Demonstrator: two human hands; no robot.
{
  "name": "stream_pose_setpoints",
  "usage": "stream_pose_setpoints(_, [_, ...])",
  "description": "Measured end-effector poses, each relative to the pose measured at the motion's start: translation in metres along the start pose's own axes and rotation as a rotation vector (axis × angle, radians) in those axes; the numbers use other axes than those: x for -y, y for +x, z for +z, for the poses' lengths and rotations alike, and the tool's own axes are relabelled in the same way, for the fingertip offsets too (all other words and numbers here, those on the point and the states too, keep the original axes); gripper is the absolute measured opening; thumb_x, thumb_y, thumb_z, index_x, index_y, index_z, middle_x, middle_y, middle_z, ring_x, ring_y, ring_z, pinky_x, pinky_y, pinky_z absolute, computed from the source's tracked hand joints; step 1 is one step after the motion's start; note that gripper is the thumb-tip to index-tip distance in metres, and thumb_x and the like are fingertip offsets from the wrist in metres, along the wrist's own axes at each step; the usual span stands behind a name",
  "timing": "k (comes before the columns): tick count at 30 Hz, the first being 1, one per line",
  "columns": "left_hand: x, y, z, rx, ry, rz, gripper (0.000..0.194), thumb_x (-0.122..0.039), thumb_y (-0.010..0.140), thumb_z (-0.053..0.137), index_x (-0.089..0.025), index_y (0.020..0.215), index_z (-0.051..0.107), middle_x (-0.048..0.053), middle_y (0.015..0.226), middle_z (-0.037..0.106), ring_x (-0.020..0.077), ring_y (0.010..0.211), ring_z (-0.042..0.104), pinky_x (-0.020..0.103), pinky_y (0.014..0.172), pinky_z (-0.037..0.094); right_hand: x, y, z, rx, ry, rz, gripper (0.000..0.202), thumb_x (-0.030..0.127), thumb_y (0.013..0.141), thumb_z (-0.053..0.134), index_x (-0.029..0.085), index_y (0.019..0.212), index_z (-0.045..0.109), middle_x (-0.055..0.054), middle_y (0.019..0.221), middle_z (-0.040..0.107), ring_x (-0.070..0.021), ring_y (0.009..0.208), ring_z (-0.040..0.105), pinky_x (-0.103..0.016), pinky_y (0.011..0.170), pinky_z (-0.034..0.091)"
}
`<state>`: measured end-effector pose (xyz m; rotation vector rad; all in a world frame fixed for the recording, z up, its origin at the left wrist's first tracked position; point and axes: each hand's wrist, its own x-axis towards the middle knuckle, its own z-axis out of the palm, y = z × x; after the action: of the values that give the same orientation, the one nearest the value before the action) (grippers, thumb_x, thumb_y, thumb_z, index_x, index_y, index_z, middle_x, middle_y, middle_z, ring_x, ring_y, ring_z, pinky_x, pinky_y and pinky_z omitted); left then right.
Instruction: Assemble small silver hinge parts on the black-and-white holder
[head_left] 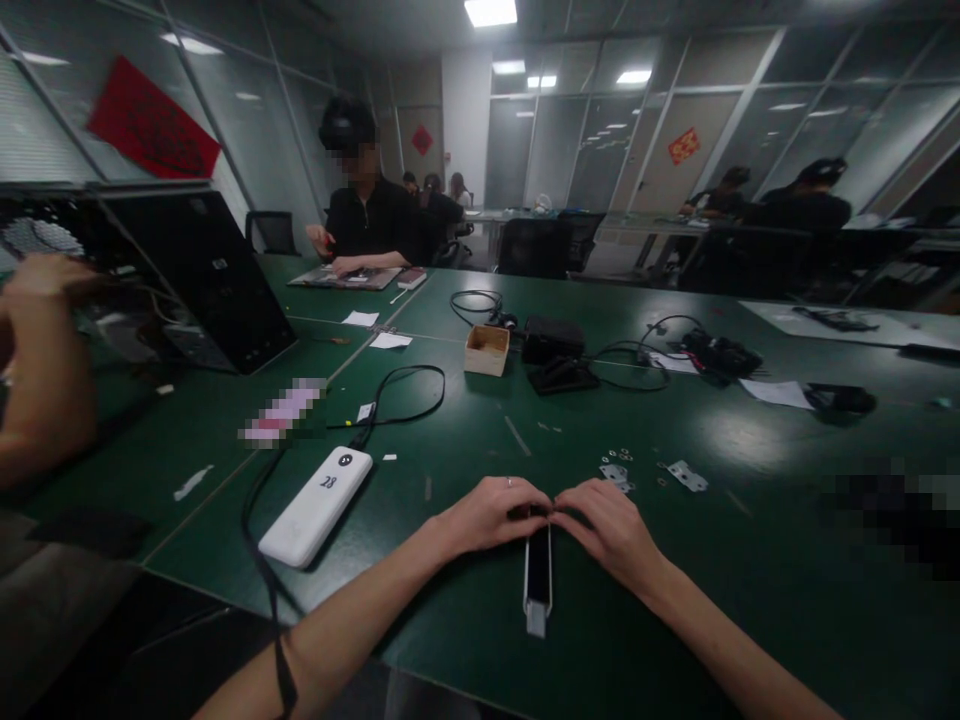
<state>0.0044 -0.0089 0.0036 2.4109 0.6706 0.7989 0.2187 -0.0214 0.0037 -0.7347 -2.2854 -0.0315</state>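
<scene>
In front of me on the green table lies a long, narrow channel-shaped piece [538, 570], with pale side edges, a dark inside and a light grey tab at its near end. My left hand [496, 515] is closed at its far end, thumb and fingers bent around it. Opposite, my right hand [606, 522] has thumb and fingertips pinched together at that same end, meeting the left fingertips. What the right fingertips pinch is hidden. Beyond the right hand lie two small metal plates, one flat bracket [687, 476] and one [616, 477] nearer the hand, with several small rings [625, 455].
A white power bank [318, 508] marked 28 lies left, its black cable running across my left forearm. Behind stand a small open box [486, 352] and black devices [553, 345]. A computer case [199, 280] and another person's arm [45, 370] are left; a person sits across.
</scene>
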Motion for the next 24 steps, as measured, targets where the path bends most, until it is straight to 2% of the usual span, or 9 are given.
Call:
stream_pose_setpoints(6, [0.006, -0.001, -0.02, -0.018, 0.123, -0.078, 0.016, -0.019, 0.086, 0.055, -0.014, 0.097, 0.065, 0.006, 0.092, 0.065, 0.0149, 0.084, 0.061, 0.023, 0.076, 0.047, -0.012, -0.003, -0.006, 0.077, -0.074, 0.091, 0.013, 0.022, 0.09, 0.052, 0.014, 0.091, 0.062, -0.008, 0.082, 0.066, -0.0177, 0.075, 0.06, -0.031, 0.067, 0.048])
stream_pose_setpoints(11, [0.013, -0.002, -0.028, 0.108, 0.196, -0.181, 0.014, -0.016, 0.082, 0.058, -0.016, 0.093, 0.067, 0.003, 0.086, 0.067, 0.0138, 0.076, 0.061, 0.022, 0.072, 0.045, -0.019, -0.006, -0.013, 0.311, -0.081, 0.244, 0.017, 0.02, 0.086, 0.049, 0.015, 0.086, 0.064, -0.008, 0.08, 0.065, -0.0178, 0.071, 0.06, -0.031, 0.064, 0.049])
stream_pose_setpoints(14, [0.014, -0.002, -0.026, 0.154, 0.166, -0.205, 0.015, -0.017, 0.084, 0.058, -0.016, 0.096, 0.067, 0.003, 0.087, 0.068, 0.0143, 0.078, 0.063, 0.022, 0.073, 0.045, -0.019, -0.006, -0.014, 0.413, -0.049, 0.267, 0.018, 0.018, 0.085, 0.047, 0.016, 0.086, 0.065, -0.008, 0.082, 0.065, -0.018, 0.073, 0.06, -0.031, 0.065, 0.05])
stream_pose_setpoints(19, [0.013, -0.001, -0.027, 0.159, 0.09, -0.217, 0.016, -0.019, 0.086, 0.058, -0.016, 0.098, 0.067, 0.003, 0.09, 0.07, 0.0142, 0.081, 0.064, 0.022, 0.075, 0.045, -0.016, -0.006, -0.012, 0.453, 0.006, 0.277, 0.018, 0.022, 0.086, 0.048, 0.018, 0.09, 0.064, -0.008, 0.086, 0.064, -0.0179, 0.075, 0.059, -0.031, 0.065, 0.05])
stream_pose_setpoints(24, [0.014, -0.002, -0.028, 0.151, 0.046, -0.227, 0.016, -0.02, 0.087, 0.058, -0.017, 0.099, 0.068, 0.003, 0.092, 0.07, 0.0139, 0.083, 0.065, 0.022, 0.077, 0.046, -0.015, -0.006, -0.008, 0.428, 0.025, 0.258, 0.017, 0.022, 0.087, 0.048, 0.017, 0.088, 0.064, -0.007, 0.085, 0.063, -0.0173, 0.074, 0.059, -0.03, 0.064, 0.05])
